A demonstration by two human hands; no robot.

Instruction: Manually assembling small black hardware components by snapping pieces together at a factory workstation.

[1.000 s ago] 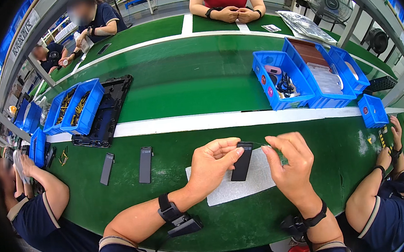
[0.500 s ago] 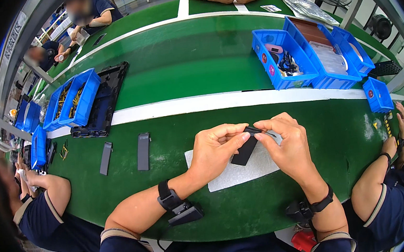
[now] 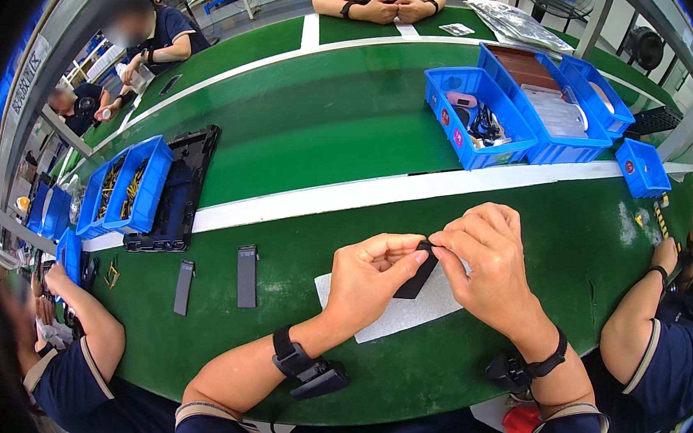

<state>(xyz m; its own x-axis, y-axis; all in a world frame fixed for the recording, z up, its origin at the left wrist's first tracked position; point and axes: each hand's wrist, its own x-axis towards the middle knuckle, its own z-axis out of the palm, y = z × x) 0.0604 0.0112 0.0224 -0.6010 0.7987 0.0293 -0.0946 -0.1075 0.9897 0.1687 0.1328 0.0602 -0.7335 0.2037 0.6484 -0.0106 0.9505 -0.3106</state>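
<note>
My left hand (image 3: 373,280) pinches the top end of a flat black phone battery (image 3: 418,280) between thumb and fingers. Thumb and forefinger of my right hand (image 3: 487,266) close on the same top end, from the other side. The fingers cover that end, so what they grip there is partly hidden. Under the battery lies a white foam sheet (image 3: 388,320) on the green table. Two similar dark batteries, one slimmer (image 3: 184,288) and one wider (image 3: 246,277), lie apart to the left of my left hand.
Far left, blue bins (image 3: 140,189) with small yellow-and-black parts rest beside a black tray (image 3: 195,176). Blue bins (image 3: 479,135) with mixed items stand at the far right, near a small blue bin (image 3: 643,167). Co-workers sit on both sides and across.
My right hand has drawn its fingers in more tightly at the battery's top end, and more of the battery is covered. The view has tilted slightly. The left co-worker's arm has reached forward.
</note>
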